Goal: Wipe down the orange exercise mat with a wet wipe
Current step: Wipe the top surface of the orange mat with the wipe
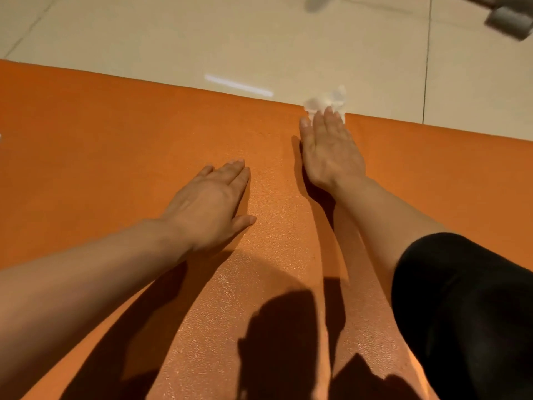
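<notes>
Orange exercise mat (115,134) lay flat on a pale tiled floor (259,33) and filled most of the head view. Its far edge ran as a straight line from the upper left down toward the right, so its long axis stretched left to right across the picture, slightly slanted, and both ends ran out of view. The pebbled surface caught a pale sheen down the middle, between the two forearms.

The left hand (207,200) rested palm down on the mat near the centre, fingers straight and together, thumb set out to the side, holding nothing. The right hand (328,148) reached farther forward, also flat with straight fingers, and its fingertips pressed on a crumpled white wet wipe (326,101) right at the mat's far edge. The wipe bunched out past the fingertips, partly over the edge and onto the floor; it was blurred, so its exact shape could not be told.

A black sleeve (461,313) covered the right upper arm at the lower right corner. Dark shadows of the arms and of the person fell across the near part of the mat. At the upper right corner, on the floor, stood a blurred grey object (507,20) that could not be made out.
</notes>
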The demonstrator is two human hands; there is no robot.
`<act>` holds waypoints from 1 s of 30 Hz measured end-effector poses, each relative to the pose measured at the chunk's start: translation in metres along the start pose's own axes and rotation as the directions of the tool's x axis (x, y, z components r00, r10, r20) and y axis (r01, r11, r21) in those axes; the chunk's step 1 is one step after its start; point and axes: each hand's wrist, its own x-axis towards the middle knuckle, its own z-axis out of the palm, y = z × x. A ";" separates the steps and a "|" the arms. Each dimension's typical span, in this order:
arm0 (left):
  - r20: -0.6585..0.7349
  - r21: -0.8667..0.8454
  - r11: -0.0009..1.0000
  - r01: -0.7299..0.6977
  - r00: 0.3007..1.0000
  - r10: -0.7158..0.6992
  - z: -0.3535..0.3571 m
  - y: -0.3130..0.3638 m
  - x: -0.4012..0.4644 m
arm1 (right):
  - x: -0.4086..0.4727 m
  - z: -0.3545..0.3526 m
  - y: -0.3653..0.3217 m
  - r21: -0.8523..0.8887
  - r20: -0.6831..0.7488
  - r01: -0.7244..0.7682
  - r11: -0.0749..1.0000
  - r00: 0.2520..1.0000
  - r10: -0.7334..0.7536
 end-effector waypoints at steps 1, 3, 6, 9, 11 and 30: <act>0.009 0.007 1.000 -0.014 1.000 0.014 0.000 0.004 0.001 | -0.003 -0.003 0.012 -0.029 -0.014 -0.031 0.999 0.999 0.030; 0.009 0.019 0.999 -0.032 0.999 0.032 0.001 0.011 0.003 | -0.010 -0.009 0.034 -0.112 -0.044 -0.099 0.989 0.995 0.095; 0.015 0.039 0.998 -0.052 0.999 0.051 0.001 0.016 0.001 | -0.024 -0.012 0.057 -0.178 -0.079 -0.200 0.964 0.979 0.188; 0.033 0.051 0.997 -0.060 0.998 0.059 0.003 0.014 -0.007 | -0.029 -0.004 0.050 -0.100 -0.108 -0.271 0.957 0.960 0.260; 0.029 0.040 0.998 -0.044 0.999 0.043 0.004 0.009 -0.016 | -0.025 0.004 0.026 -0.027 -0.100 -0.249 0.968 0.964 0.245; 0.057 -0.090 0.973 0.212 0.977 -0.207 0.030 0.017 -0.093 | -0.088 0.020 0.029 -0.250 -0.045 0.021 0.968 0.998 -0.033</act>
